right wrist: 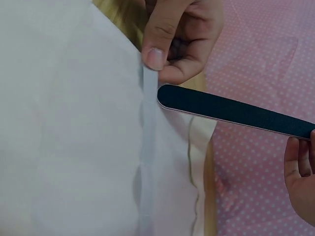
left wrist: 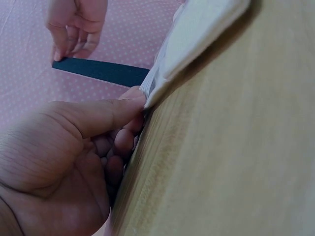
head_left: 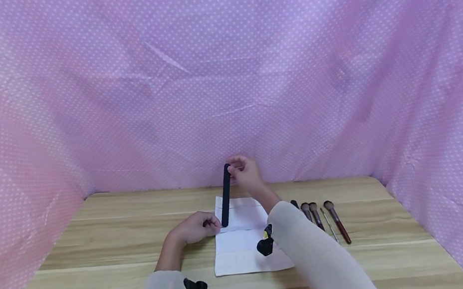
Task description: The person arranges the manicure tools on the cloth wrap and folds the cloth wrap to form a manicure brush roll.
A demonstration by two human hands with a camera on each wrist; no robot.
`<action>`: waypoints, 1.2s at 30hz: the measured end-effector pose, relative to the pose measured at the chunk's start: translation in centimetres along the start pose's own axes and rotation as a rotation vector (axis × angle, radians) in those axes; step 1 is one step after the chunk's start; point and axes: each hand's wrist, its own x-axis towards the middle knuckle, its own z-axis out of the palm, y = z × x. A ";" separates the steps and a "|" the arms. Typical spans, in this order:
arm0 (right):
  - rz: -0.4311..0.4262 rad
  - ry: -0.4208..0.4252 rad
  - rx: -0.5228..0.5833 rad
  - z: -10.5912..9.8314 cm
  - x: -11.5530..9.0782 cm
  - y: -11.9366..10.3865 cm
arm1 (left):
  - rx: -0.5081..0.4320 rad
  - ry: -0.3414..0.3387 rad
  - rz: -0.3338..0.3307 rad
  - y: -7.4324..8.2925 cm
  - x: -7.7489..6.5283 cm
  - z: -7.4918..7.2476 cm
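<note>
Only the head view shows the brushes [head_left: 315, 212], at three o'clock from the white cloth [head_left: 245, 258]. The right wrist view reveals more plainly the pale strip [right wrist: 147, 132] across it, the black file's [head_left: 226, 196] rounded tip right at its edge. Your left hand [head_left: 197, 226], at ten o'clock, pinches the cloth's edge, fingers curled. Your raised right hand [head_left: 246, 172], at twelve, pinches the file's upper end; the file slants at eleven.
</note>
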 end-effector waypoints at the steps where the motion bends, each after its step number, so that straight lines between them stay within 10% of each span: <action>1: 0.007 0.001 0.001 0.0 0.0 0.2 | -0.003 0.000 -0.005 0.0 0.0 0.0; 36: 0.226 -0.066 -0.007 0.5 -1.1 6.0 | -0.013 0.017 -0.007 0.2 -0.3 0.1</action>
